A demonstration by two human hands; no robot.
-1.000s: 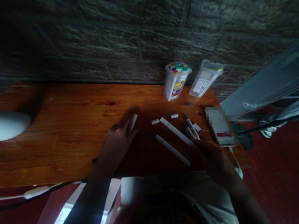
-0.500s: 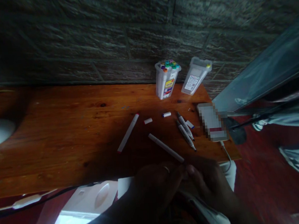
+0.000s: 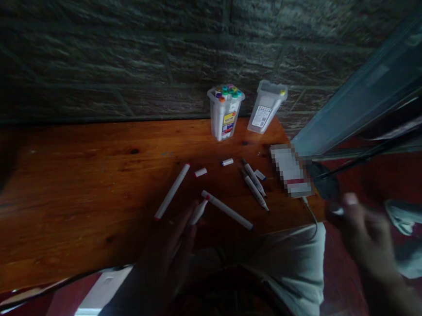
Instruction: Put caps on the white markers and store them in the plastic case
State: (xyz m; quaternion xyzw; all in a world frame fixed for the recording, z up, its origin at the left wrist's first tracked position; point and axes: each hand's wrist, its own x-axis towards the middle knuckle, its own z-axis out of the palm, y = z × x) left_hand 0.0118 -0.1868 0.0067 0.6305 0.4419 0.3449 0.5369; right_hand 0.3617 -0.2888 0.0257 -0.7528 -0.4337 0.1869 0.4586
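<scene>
My left hand (image 3: 178, 233), over the near edge of the table, is closed on a white marker (image 3: 199, 212) whose red end points away from me. Off the table's right edge, my right hand (image 3: 365, 236) is closed on a small white piece that looks like a marker cap (image 3: 337, 211). Close to the left hand lie a white marker with a dark blue end (image 3: 230, 211) and one with red ends (image 3: 172, 192). Two uncapped markers (image 3: 255, 192) rest farther right. Loose caps lie about: a red-edged one (image 3: 201, 172), a dark-ended one (image 3: 227, 162) and a blue-edged one (image 3: 260, 175).
Against the brick wall stand a clear case full of markers (image 3: 226, 113) and a second clear case (image 3: 266, 107) with a yellow-ended marker. A blurred-out phone (image 3: 291, 170) with a cable (image 3: 311, 213) lies at the right edge. Another person's legs (image 3: 416, 215) show at right.
My hands were together at the table's near edge and have parted. The left moved left with the marker, the right swung far right with the small white piece. The view shifted slightly.
</scene>
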